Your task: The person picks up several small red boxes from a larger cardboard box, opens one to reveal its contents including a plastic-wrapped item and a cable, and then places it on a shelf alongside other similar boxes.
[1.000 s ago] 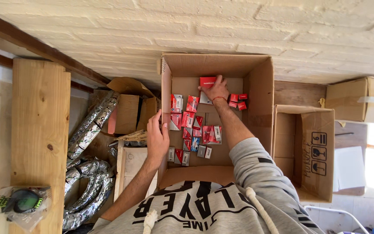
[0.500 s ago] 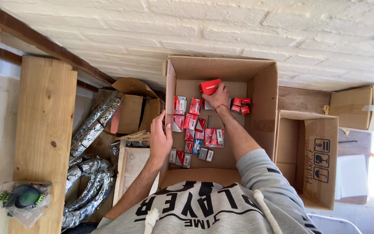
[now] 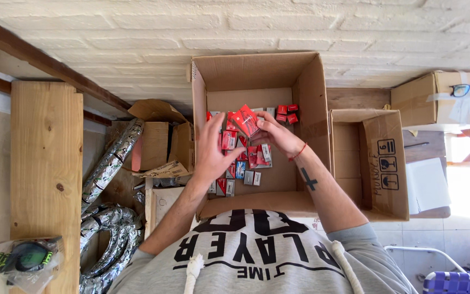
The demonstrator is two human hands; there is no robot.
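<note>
A small red box [image 3: 247, 121] is held up above the middle of the open cardboard carton [image 3: 311, 92], tilted on one corner, with both hands meeting on it. The right hand [image 3: 276, 133] has its grip closed around the lower right edge of the red box, thumb and fingers pinching it; a red string bracelet [image 3: 298, 153] circles that wrist and a dark cross mark [image 3: 308, 178] shows on the forearm. The left hand [image 3: 211, 149] is raised just beside the box with fingers spread and loose, its fingertips at the box's left edge; whether they actually press on it cannot be told.

Under the hands, on the carton's floor, lie many more small boxes [image 3: 240, 163] in red, white and blue, heaped toward the left wall and the near side. A few red ones [image 3: 286, 113] sit apart near the far right corner.

Just right of the carton stands a second, smaller cardboard box [image 3: 379, 163], open. Farther right, a closed carton [image 3: 425, 100] carries a pair of glasses [image 3: 469, 89]. To the left lie crumpled cardboard pieces [image 3: 156, 144], coils of silver flexible duct [image 3: 110, 218] and a wooden plank [image 3: 44, 174] with a bagged item [image 3: 23, 258] at its near end. A white brick wall [image 3: 246, 27] runs behind everything.
</note>
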